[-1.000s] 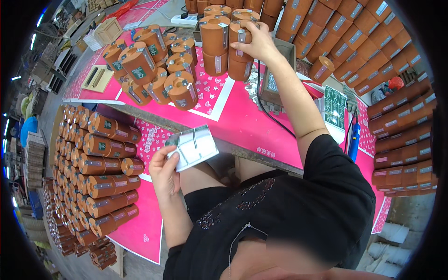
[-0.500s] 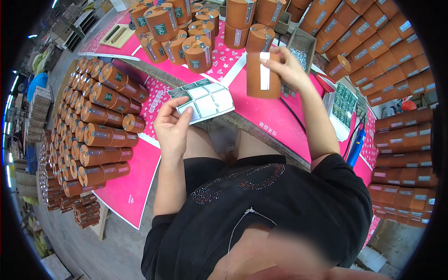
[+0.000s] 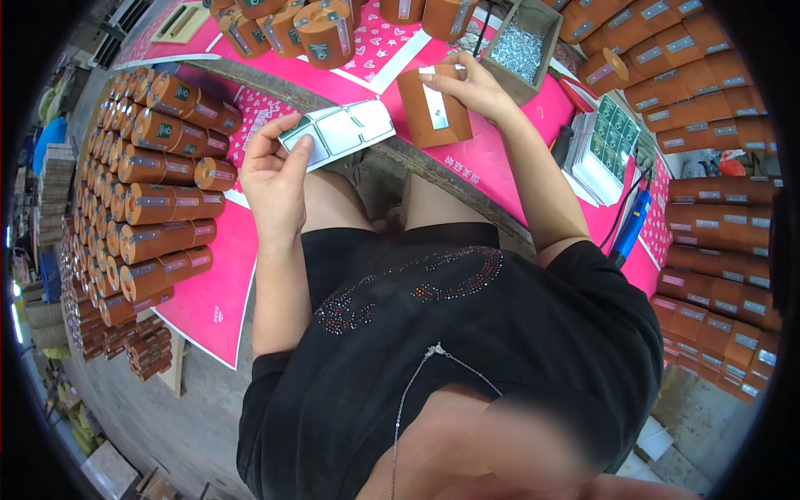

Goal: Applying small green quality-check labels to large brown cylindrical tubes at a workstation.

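Observation:
A sheet of labels [image 3: 346, 133], mostly white cells with dark green outlines, is pinched between the thumb and fingers of my left hand [image 3: 275, 171]. It hangs above the wooden edge of the table. To its right, my right hand [image 3: 477, 87] grips a brown cylinder [image 3: 454, 131] from its far right side. A pale metal strip [image 3: 436, 108] runs down the cylinder's side facing me, with my thumb near the strip's top. The cylinder leans a little and is apart from the sheet.
More brown cylinders [image 3: 325, 37] stand at the back of the pink-covered table [image 3: 492, 183]. Stacks rise at left [image 3: 167, 204] and right [image 3: 721, 218]. A box of small metal parts [image 3: 521, 50], a pile of green label sheets [image 3: 604, 150] and a blue tool [image 3: 633, 225] lie at right.
The view has shifted. The cylinder in my right hand has tilted, and its strip now slants. The sheet in my left hand has turned, with less of its green part showing.

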Action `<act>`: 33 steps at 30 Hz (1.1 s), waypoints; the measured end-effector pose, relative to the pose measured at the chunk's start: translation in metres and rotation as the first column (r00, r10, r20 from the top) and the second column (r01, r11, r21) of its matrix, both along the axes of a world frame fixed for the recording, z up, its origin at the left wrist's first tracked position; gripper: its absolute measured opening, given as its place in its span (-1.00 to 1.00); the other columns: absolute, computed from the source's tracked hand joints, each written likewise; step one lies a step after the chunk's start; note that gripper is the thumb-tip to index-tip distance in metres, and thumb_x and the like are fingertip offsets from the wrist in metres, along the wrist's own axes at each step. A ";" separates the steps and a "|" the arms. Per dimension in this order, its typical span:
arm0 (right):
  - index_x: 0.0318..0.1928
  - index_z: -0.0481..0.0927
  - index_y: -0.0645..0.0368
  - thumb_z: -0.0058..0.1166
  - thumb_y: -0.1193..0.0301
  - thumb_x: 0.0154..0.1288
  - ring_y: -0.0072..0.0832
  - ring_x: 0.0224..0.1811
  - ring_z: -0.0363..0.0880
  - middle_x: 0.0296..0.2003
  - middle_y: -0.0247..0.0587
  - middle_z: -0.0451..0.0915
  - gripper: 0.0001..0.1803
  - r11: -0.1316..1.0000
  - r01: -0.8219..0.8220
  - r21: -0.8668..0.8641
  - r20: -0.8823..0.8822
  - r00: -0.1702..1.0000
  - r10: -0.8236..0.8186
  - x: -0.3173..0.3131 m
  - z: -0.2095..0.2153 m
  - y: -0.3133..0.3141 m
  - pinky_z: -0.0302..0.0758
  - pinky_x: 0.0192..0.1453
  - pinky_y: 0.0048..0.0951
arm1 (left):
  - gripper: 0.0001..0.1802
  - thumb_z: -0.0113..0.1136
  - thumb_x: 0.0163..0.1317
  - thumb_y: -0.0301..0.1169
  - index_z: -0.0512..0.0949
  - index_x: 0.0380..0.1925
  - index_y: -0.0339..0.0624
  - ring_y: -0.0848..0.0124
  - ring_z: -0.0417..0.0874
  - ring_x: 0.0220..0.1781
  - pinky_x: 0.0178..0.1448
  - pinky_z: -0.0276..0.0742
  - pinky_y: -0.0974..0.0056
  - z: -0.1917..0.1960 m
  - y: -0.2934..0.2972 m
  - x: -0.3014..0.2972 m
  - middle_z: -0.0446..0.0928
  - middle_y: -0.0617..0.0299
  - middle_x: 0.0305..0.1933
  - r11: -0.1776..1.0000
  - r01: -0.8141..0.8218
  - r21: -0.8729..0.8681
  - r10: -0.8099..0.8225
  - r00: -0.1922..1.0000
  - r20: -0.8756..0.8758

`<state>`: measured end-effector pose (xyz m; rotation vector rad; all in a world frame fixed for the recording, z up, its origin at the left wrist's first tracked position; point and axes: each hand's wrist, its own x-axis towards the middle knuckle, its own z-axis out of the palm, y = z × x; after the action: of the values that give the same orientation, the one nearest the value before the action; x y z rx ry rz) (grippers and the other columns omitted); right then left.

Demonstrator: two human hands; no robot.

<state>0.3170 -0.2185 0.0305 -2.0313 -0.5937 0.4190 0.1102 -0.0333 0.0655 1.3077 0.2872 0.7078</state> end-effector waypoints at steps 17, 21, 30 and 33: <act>-0.12 0.43 0.18 -0.08 0.53 0.06 -0.10 -0.10 0.39 -0.18 0.04 0.46 -0.70 0.982 0.121 -0.147 0.597 0.802 -0.010 0.008 0.005 -0.013 0.34 -0.03 -0.29 | -0.65 -0.01 0.02 -0.72 0.34 -0.12 -0.36 0.46 0.51 -0.15 -0.07 0.44 0.44 -0.002 -0.019 0.018 0.45 0.09 -0.19 0.984 0.160 -0.084 -0.159 0.987 0.015; -0.18 0.48 0.17 -0.02 0.50 0.09 -0.26 -0.18 0.44 -0.24 -0.14 0.50 -0.77 0.993 -0.051 0.102 0.618 0.786 -0.023 -0.039 0.042 0.000 0.35 -0.06 -0.38 | -0.53 -0.05 0.02 -0.75 0.22 -0.01 -0.33 0.44 0.50 -0.10 -0.06 0.44 0.43 0.001 -0.026 0.022 0.44 0.07 -0.17 0.978 0.208 -0.006 -0.208 0.977 0.043; -0.38 0.53 0.17 0.17 0.46 -0.10 -0.34 -0.31 0.41 -0.37 -0.27 0.50 -0.81 0.885 -0.452 0.111 0.800 0.569 0.190 -0.089 0.055 0.032 0.35 -0.24 -0.36 | -0.43 -0.01 0.07 -0.71 0.08 0.11 -0.26 0.52 0.50 -0.25 -0.17 0.39 0.50 0.003 -0.037 0.017 0.47 0.17 -0.35 0.949 0.231 0.215 -0.222 0.973 -0.067; -0.39 0.50 0.11 0.13 0.46 -0.12 -0.37 -0.35 0.45 -0.41 -0.33 0.50 -0.82 0.906 -0.410 0.109 0.841 0.524 0.136 -0.090 0.050 0.031 0.37 -0.17 -0.33 | -0.41 -0.02 0.08 -0.71 0.07 0.13 -0.24 0.55 0.46 -0.38 -0.26 0.37 0.51 0.003 -0.037 0.015 0.45 0.22 -0.45 0.798 0.131 0.588 -0.051 0.987 -0.151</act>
<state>0.2267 -0.1878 0.0800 -1.7387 -1.4830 -0.5005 0.1256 -0.0703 0.0686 1.9660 0.0966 0.6551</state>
